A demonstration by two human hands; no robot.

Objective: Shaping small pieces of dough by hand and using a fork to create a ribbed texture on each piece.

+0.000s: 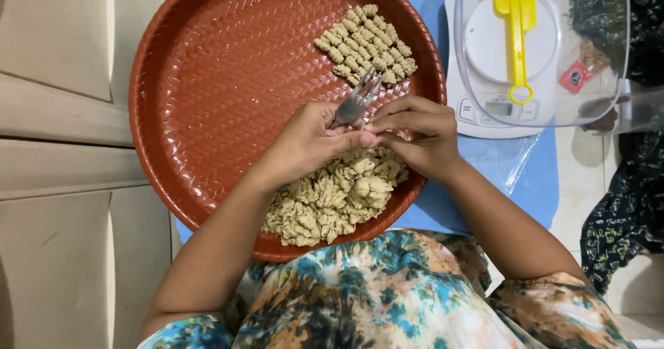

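Crumbly beige dough (pixel 332 200) lies heaped at the near edge of the round red woven tray (pixel 207 79). Just above the heap, the left hand (pixel 311 138) grips a metal fork (pixel 357 98), the right hand (pixel 418 131) pinching narrowly beside it. Ridged shaped pieces (pixel 366 43) sit in rows at the tray's far side.

I take this for a home kitchen with the work done low on the floor. Pale floor tiles (pixel 577 183) show at the right, and cream cabinet doors (pixel 55 148) run down the left. Far right sits a white kitchen scale (pixel 484 107) (a clear bowl (pixel 609 79) with a yellow scoop (pixel 515 24) on it) on a blue mat (pixel 519 190).
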